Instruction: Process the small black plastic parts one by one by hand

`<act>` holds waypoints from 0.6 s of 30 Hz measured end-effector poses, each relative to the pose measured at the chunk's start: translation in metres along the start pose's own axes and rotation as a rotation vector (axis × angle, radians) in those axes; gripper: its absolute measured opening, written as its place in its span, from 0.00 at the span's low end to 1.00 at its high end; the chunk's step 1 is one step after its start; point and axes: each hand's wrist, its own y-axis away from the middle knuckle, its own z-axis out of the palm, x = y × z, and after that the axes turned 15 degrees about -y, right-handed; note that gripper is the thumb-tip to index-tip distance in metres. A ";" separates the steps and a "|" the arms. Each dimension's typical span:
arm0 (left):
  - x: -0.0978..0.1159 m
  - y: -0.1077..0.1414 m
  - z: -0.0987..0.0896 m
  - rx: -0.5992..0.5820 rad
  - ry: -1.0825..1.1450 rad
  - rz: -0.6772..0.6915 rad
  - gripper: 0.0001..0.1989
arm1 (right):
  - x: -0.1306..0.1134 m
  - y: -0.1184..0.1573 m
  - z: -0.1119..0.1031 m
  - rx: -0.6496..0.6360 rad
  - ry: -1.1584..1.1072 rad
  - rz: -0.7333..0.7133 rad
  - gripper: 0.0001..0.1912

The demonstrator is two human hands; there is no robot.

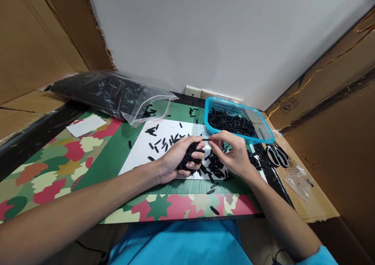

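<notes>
My left hand [183, 155] is wrapped round a bunch of small, slim black pieces [187, 159]; their exact kind I cannot make out. Between the fingertips of my right hand [230, 151] is one thin black piece [206, 140], its other end close to the left thumb and index finger. Under both hands lies a white sheet [133, 163] with many loose black pieces [216, 165] scattered and heaped on it. Just beyond the right hand, a blue plastic basket [265, 134] holds a pile of similar black pieces [228, 122].
A clear zip bag [114, 93] full of dark pieces lies at the back left, near a white paper piece [86, 125]. Scissors [277, 155] and a small clear bag [299, 181] are at the right. Cardboard walls [336, 124] flank the table; a socket strip [202, 93] stands behind.
</notes>
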 end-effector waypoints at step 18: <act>0.000 0.006 0.001 -0.044 -0.100 0.050 0.24 | 0.002 0.007 0.007 0.170 0.030 -0.202 0.06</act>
